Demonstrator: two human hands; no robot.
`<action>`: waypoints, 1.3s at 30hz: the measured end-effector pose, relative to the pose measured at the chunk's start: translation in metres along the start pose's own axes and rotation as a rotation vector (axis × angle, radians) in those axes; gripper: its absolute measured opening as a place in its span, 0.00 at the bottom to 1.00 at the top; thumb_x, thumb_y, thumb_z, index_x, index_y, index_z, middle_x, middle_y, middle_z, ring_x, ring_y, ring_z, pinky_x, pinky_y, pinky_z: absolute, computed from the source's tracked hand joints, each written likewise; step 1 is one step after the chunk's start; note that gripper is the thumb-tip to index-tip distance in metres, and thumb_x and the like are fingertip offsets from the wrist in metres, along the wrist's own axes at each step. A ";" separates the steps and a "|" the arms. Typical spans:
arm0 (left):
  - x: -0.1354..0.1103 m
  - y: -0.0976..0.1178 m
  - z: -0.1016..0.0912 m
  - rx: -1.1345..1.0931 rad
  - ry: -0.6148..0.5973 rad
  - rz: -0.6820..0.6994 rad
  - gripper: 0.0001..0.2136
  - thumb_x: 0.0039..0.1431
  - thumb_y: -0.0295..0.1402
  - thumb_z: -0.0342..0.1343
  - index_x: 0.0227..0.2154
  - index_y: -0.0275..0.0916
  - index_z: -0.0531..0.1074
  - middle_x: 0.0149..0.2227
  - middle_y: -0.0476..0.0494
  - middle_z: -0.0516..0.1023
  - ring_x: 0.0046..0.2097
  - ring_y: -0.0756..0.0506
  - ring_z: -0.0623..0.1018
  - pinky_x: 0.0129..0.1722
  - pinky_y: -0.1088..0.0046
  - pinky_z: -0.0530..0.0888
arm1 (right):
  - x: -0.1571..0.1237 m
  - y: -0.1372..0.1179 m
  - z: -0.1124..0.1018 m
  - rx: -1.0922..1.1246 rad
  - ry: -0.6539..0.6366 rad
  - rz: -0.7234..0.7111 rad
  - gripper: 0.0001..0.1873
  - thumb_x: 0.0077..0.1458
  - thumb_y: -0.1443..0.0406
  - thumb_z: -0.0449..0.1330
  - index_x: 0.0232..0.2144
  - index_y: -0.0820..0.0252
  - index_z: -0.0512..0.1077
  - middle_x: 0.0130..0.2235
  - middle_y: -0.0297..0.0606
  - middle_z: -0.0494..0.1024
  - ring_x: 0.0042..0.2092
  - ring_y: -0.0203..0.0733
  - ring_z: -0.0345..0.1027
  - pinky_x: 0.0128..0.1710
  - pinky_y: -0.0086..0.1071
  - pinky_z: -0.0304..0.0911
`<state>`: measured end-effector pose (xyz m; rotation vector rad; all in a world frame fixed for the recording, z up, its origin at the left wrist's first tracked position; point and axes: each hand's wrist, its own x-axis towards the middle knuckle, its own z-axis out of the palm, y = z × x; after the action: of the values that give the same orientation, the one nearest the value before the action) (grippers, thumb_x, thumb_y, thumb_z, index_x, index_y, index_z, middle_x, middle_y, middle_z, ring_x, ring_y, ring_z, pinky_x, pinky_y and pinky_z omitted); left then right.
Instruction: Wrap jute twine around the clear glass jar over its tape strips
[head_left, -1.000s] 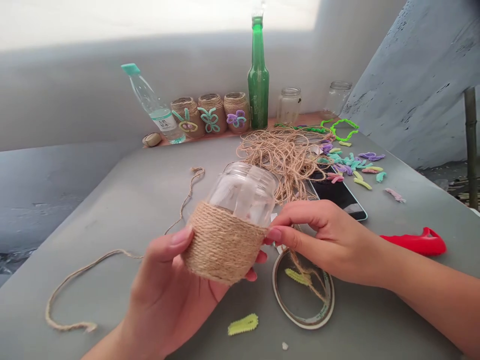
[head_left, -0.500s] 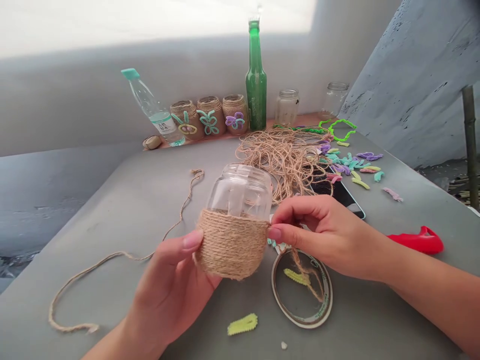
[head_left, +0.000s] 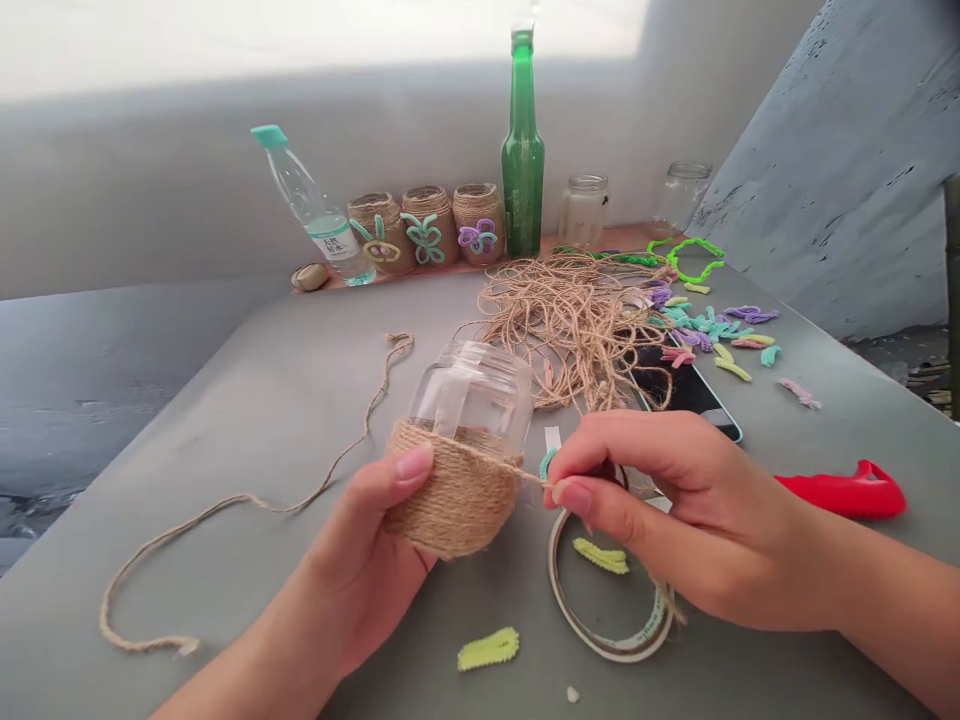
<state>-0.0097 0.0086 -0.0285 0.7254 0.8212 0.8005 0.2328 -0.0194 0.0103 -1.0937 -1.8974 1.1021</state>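
My left hand [head_left: 367, 570] is shut around a glass jar [head_left: 472, 395], with the thumb on the jute twine wrap [head_left: 454, 490] covering the jar's lower half. The upper glass stays bare, with a white strip inside. My right hand [head_left: 682, 520] pinches a taut twine strand [head_left: 510, 465] between thumb and forefinger, just right of the jar. A loose twine length [head_left: 225, 508] trails from the jar across the table to the left. A small teal pipe cleaner piece [head_left: 547, 463] sits by my right fingertips.
A twine tangle [head_left: 577, 330] lies on a phone [head_left: 686, 390] on the grey table [head_left: 225, 400]. Nearby are a red tool [head_left: 847, 492], a tape ring [head_left: 600, 640] and colourful pipe cleaner pieces [head_left: 712, 325]. Twine-wrapped jars [head_left: 427, 225], a green bottle [head_left: 523, 160] and a water bottle [head_left: 315, 210] stand behind.
My right hand has left the jar's edge and now pinches a twine strand pulled taut from the jar. My left thumb has shifted along the wrap, and the jar has moved slightly left.
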 end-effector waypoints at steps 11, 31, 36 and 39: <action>-0.005 0.004 0.005 -0.129 -0.179 -0.044 0.20 0.54 0.50 0.62 0.45 0.49 0.87 0.43 0.43 0.90 0.43 0.32 0.87 0.42 0.58 0.84 | 0.007 0.010 -0.002 0.109 -0.079 0.224 0.10 0.64 0.57 0.67 0.36 0.58 0.79 0.30 0.30 0.74 0.31 0.33 0.64 0.30 0.26 0.60; -0.001 -0.002 0.011 0.325 0.075 0.125 0.21 0.50 0.53 0.68 0.46 0.55 0.82 0.44 0.44 0.86 0.46 0.30 0.80 0.40 0.56 0.77 | 0.003 0.019 0.013 0.168 0.187 0.282 0.21 0.58 0.54 0.72 0.52 0.48 0.75 0.49 0.34 0.82 0.41 0.40 0.75 0.38 0.34 0.73; -0.003 0.002 0.019 0.100 -0.017 0.110 0.15 0.54 0.48 0.65 0.45 0.61 0.84 0.43 0.46 0.87 0.48 0.28 0.80 0.38 0.56 0.77 | 0.003 0.016 0.009 0.296 0.138 0.287 0.17 0.64 0.55 0.67 0.53 0.49 0.74 0.46 0.37 0.82 0.45 0.42 0.75 0.38 0.32 0.72; -0.004 0.000 0.014 0.054 -0.036 0.079 0.16 0.55 0.46 0.65 0.48 0.59 0.83 0.43 0.47 0.88 0.44 0.32 0.81 0.36 0.60 0.78 | 0.005 0.019 0.007 0.404 0.125 0.293 0.16 0.62 0.59 0.69 0.51 0.51 0.74 0.46 0.36 0.81 0.44 0.40 0.74 0.37 0.29 0.72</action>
<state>0.0006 0.0014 -0.0205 0.8224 0.7884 0.8365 0.2302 -0.0116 -0.0087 -1.1923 -1.3648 1.4656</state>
